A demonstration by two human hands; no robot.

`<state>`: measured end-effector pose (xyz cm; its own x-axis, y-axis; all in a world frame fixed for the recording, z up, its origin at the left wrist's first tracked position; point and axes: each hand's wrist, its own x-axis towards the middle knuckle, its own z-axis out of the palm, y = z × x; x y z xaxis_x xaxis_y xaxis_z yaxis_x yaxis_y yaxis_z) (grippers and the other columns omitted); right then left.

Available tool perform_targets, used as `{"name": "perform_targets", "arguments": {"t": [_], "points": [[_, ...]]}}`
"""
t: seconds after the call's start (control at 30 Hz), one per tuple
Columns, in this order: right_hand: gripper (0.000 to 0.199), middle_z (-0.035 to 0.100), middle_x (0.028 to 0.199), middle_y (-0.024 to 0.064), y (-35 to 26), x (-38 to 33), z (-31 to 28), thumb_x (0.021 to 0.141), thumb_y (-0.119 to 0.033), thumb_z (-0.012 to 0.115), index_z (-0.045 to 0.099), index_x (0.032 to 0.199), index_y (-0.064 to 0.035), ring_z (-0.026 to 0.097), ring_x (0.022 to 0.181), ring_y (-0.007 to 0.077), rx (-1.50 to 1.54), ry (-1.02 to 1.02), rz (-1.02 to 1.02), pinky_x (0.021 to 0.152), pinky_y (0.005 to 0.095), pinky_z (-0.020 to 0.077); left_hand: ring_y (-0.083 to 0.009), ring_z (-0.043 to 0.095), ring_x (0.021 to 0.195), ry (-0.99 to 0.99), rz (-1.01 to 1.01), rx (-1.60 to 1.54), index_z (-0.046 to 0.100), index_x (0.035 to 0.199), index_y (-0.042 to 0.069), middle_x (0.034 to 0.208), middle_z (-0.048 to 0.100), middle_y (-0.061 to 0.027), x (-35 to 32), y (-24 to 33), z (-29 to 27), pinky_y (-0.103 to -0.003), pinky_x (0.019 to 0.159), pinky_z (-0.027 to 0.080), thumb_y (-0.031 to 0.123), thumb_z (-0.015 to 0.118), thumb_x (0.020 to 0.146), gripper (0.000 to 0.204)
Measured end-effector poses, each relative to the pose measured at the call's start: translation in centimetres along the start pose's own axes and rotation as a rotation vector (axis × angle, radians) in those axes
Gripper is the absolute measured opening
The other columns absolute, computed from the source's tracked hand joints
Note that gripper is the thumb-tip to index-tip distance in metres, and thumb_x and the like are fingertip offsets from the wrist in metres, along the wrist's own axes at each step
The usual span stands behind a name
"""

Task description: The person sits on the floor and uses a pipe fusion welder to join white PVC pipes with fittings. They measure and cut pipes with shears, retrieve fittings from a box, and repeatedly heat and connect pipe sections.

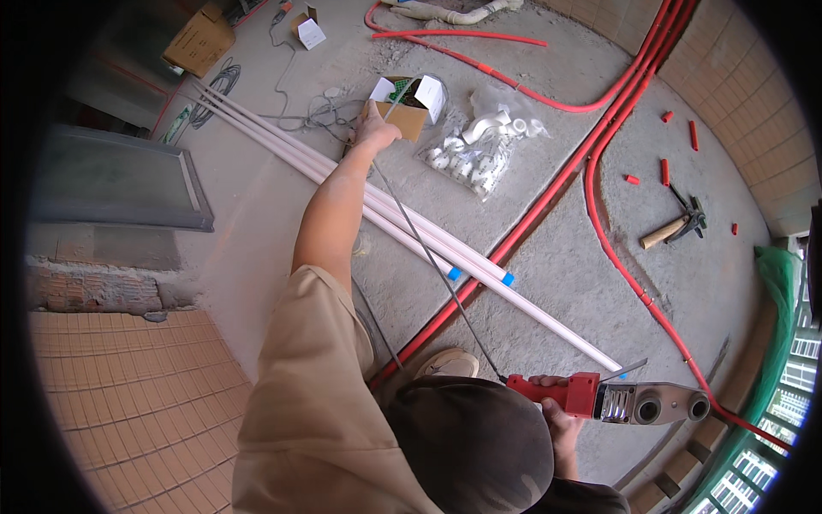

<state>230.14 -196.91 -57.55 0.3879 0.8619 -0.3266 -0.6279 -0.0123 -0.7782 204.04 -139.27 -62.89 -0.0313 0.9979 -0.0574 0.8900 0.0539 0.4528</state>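
My right hand (561, 420) is wrapped round the red body of a pipe fusion welder (572, 392), at the lower right. The welder's flat metal heating plate (659, 404) carries round dies and points right. From its rear end a grey power cable (411, 224) runs up and left across the floor. My left arm stretches far forward, and my left hand (374, 133) is closed at the cable, beside an open cardboard box (404, 122) with white flaps. Part of its grip is hidden. Beneath my arm lie several long white pipes (411, 214), some with blue end caps (508, 279).
A clear bag of white pipe fittings (479, 154) sits right of the box. Red conduits (548, 201) cross the concrete floor. A hammer (676, 223) and red offcuts (665, 171) lie at the right. Green netting (775, 283) hangs by the window. My knee (471, 445) is in front.
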Motion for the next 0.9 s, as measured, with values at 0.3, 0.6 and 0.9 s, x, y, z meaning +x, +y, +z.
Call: {"name": "perform_targets", "arguments": {"t": [0.3, 0.6, 0.9], "points": [[0.043, 0.067, 0.107, 0.0189, 0.3, 1.7, 0.1, 0.076, 0.005, 0.073, 0.055, 0.115, -0.0001, 0.065, 0.106, 0.0375, -0.044, 0.124, 0.129, 0.1, 0.057, 0.049, -0.0219, 0.069, 0.076, -1.006, -0.043, -0.522, 0.069, 0.099, -0.004, 0.082, 0.07, -0.0125, -1.6, -4.0, -0.7, -0.031, 0.073, 0.053, 0.044, 0.059, 0.1, 0.049], [0.041, 0.067, 0.109, 0.0174, -0.5, 2.7, -0.2, 0.076, 0.003, 0.072, 0.056, 0.114, -0.0001, 0.065, 0.109, 0.0372, -0.172, 0.058, 0.284, 0.101, 0.0566, 0.0484, -0.0381, 0.066, 0.099, -0.332, -0.502, -1.223, 0.037, 0.137, -0.017, 0.119, 0.057, -0.0315, -0.8, -2.7, 4.6, -0.042, 0.083, 0.062, 0.046, 0.078, 0.085, 0.091], [0.043, 0.068, 0.113, 0.0161, 1.5, 2.2, -1.4, 0.08, 0.001, 0.072, 0.055, 0.119, 0.0012, 0.065, 0.111, 0.0336, -0.206, 0.019, 0.307, 0.102, 0.0509, 0.0491, -0.039, 0.068, 0.103, 0.269, -0.299, -0.66, 0.053, 0.131, -0.005, 0.121, 0.065, -0.0268, 5.1, 5.9, 10.9, -0.046, 0.083, 0.06, 0.043, 0.08, 0.077, 0.077]]}}
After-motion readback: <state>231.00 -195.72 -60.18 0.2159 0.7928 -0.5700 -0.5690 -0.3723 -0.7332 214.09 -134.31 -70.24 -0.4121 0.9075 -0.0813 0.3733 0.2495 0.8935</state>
